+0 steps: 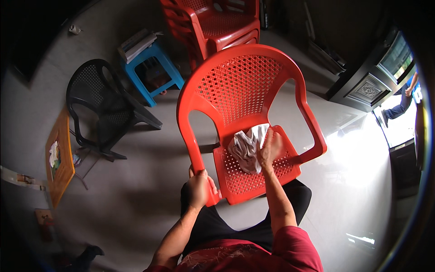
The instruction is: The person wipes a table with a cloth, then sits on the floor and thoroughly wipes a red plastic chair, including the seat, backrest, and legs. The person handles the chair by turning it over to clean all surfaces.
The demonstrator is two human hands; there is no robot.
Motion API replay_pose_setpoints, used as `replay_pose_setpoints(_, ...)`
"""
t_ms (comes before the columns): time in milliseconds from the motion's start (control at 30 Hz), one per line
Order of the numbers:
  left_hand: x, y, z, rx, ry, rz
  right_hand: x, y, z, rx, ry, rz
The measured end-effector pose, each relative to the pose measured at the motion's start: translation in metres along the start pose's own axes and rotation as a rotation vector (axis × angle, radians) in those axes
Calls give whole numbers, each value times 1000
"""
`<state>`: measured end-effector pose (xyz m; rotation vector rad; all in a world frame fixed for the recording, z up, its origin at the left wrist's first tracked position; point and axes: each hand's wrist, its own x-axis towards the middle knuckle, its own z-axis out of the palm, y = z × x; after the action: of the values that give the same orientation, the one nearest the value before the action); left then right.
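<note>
A red plastic armchair (235,90) with a perforated back and seat stands in front of me, its seat between my knees. My left hand (199,188) is closed around the front end of the chair's left armrest. On the seat, my right hand (270,147) presses a crumpled white cloth (246,152), its fingers bent against the fabric. The hand is partly blurred, and the cloth hides part of the seat's holes.
Behind the chair stands a stack of red chairs (231,22). To the left are a blue stool (156,68) bearing books (138,47), a black chair (102,106) and a wooden table (62,158). A person's leg (398,110) shows by the open door (364,90) at right.
</note>
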<state>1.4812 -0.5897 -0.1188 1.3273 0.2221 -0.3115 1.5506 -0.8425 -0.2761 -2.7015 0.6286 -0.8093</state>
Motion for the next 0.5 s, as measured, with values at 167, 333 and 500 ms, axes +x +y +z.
replay_pose_setpoints(167, 4, -4, 2, 28, -17, 6, -43, -49, 14, -110, -285, -132)
replay_pose_setpoints(333, 5, -3, 2, 24, -9, -5, -64, -58, 15, 4, -303, -389)
replay_pose_setpoints(500, 2, 4, 4, 54, 2, -20, -81, -40, -22, 131, -491, -524)
